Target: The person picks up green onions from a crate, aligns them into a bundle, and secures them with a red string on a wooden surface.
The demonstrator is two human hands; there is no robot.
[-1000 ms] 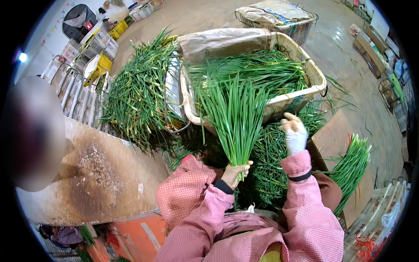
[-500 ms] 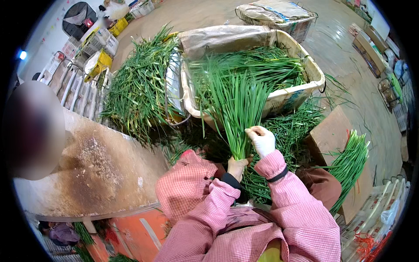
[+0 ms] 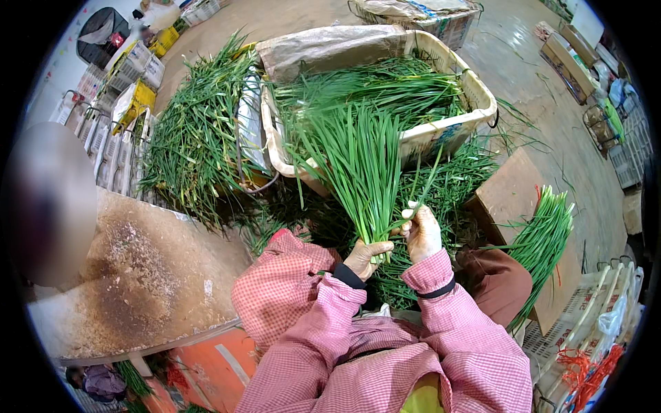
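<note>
My left hand is closed round the pale lower ends of a bunch of garlic chives, whose green leaves fan out away from me toward the crate. Just to its right, my right hand pinches a few loose chive leaves between thumb and fingers, apart from the main bunch. Beyond the bunch stands a cream plastic crate with more chives lying in it. Loose chive leaves are heaped on the floor beneath my hands.
A tall heap of leaves rises left of the crate. At right, a bundle of chives with a red tie leans on a brown board. A stained tabletop lies at left, with a person beside it. Red strings hang at lower right.
My right hand has moved from the bunch's side down and slightly right, drawing a few leaves away. The whole view has shifted a little, while my left hand keeps its grip.
</note>
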